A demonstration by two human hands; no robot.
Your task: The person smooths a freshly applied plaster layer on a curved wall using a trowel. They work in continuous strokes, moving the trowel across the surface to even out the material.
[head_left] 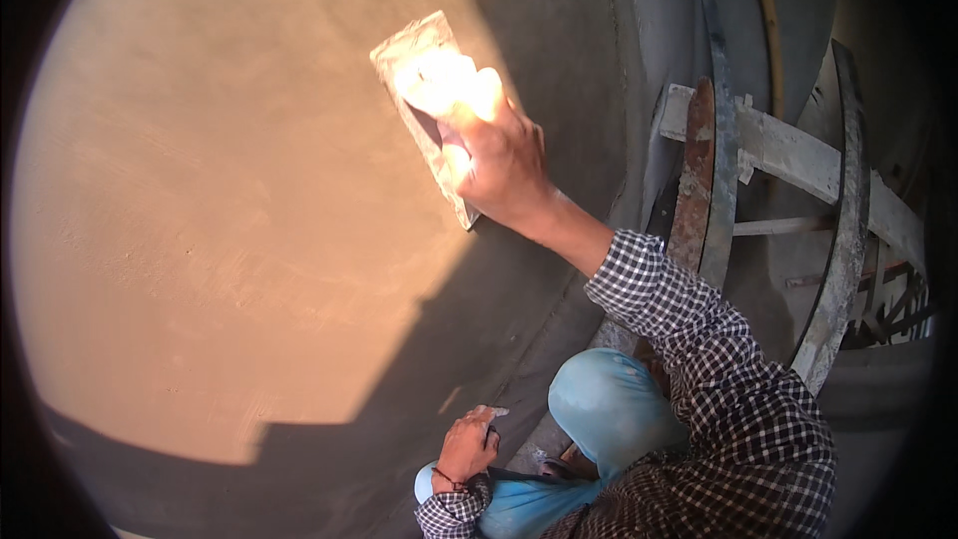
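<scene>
My right hand (489,145) is wrapped round the back of a plastering float (419,37), a flat rectangular tool smeared with plaster. The float lies against a smooth plastered wall (230,190), tilted with its top end to the left. Strong sunlight whitens the fingers and hides the float's handle. Low down, my left hand (467,446) rests near my light blue trouser knee, its fingers curled in. A pale tip sticks out from it to the right; whether that is a plaster-coated finger or a held thing I cannot tell.
To the right stand curved metal bars (843,210) and a pale plank (798,155) between them. A pole (763,20) rises behind. My bent knee (609,399) is close to the wall's lower edge. A stepped shadow edge crosses the wall.
</scene>
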